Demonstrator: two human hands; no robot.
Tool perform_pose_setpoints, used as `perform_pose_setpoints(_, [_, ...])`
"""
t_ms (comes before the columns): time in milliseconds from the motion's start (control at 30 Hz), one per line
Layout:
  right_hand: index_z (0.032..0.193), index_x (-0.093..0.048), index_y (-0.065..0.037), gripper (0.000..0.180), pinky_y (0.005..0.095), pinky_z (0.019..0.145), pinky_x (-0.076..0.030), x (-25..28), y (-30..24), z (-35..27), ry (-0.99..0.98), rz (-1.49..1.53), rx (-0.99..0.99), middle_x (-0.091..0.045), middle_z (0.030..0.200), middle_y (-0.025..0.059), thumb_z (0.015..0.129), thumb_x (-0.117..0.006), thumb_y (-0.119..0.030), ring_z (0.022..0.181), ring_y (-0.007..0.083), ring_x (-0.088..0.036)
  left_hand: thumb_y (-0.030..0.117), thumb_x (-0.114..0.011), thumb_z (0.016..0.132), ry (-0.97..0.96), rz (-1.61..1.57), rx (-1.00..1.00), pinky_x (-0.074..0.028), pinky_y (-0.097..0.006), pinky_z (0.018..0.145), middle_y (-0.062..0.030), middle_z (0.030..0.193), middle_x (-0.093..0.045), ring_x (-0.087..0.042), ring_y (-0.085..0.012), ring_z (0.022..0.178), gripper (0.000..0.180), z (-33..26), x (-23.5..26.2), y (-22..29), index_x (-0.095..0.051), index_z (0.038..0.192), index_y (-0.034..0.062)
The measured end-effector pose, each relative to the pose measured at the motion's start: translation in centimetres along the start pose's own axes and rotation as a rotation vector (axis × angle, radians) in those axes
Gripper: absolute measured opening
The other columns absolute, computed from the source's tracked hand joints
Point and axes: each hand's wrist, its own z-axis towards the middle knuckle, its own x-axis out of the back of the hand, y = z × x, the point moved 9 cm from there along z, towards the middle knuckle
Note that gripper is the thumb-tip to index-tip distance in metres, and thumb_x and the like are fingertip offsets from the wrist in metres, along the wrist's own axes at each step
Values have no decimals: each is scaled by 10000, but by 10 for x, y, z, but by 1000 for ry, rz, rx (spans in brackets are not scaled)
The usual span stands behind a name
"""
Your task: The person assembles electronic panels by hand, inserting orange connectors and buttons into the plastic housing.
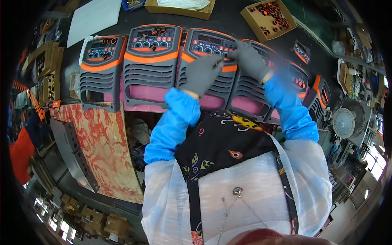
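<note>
Both grey-gloved hands, left (203, 72) and right (250, 60), pinching at grey-orange plastic control panel (212, 45), upper centre; what they pinch unclear; risk: small knob slipping, thick gloves dulling grip

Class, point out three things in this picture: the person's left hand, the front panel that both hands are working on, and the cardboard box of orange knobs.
left hand (203, 73), head view, back of the glove.
front panel (206, 43), head view, dark control face.
cardboard box (250, 16), head view, left wall.

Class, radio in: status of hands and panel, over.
Both hands gloved, on third panel. Left hand at its lower edge, right hand at its knobs. Nothing in the way.
</note>
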Motion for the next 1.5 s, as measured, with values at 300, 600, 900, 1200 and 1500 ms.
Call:
perform_pose_setpoints(300, [941, -674, -98, 195, 391, 729, -488, -12, -8, -14, -26, -72, -34, -532, 984, 112, 776, -570, -91, 925, 285, -562, 156, -497, 856, -505, 810, -221, -515, -415, 606, -74, 806, -668, -665, -262, 753, 247, 33, -60, -5, -658, 1041, 190])
perform_pose_setpoints(600, [1086, -629, -114, 304, 378, 730, -481, -19, 12, -20, 89, -114, -102, -534, 980, 109, 792, -556, -94, 924, 282, -557, 128, -458, 879, -472, 848, -175, -515, -416, 600, -89, 798, -671, -667, -262, 735, 360, 35, -60, 0, -575, 1219, 153])
perform_pose_setpoints(900, [1101, -613, -124, 294, 395, 765, -501, -24, 17, -8, -134, -20, 152, -557, 1001, 125, 818, -544, -82, 938, 304, -589, 157, -428, 901, -779, 926, -281, -525, -413, 696, -88, 926, -673, -664, -292, 823, 388, 35, -65, 3, -574, 1232, 297])
perform_pose_setpoints(1200, [1048, -599, -78, 263, 366, 810, -463, -19, 29, 3, -40, 594, -132, -542, 1019, 97, 787, -619, -45, 921, 265, -559, 195, -502, 884, -276, -605, 611, -445, -249, 558, -110, 1008, -650, -553, -113, 695, 373, -26, -16, -23, -548, 1236, 82])
perform_pose_setpoints(1500, [957, -632, -65, 224, 399, 780, -486, -28, 17, 20, -41, 443, -65, -604, 946, 126, 735, -644, -50, 911, 322, -587, 164, -475, 922, -127, -820, 640, -351, -182, 453, -111, 1096, -644, -458, -46, 576, 424, -54, -16, -45, -430, 1291, -41])
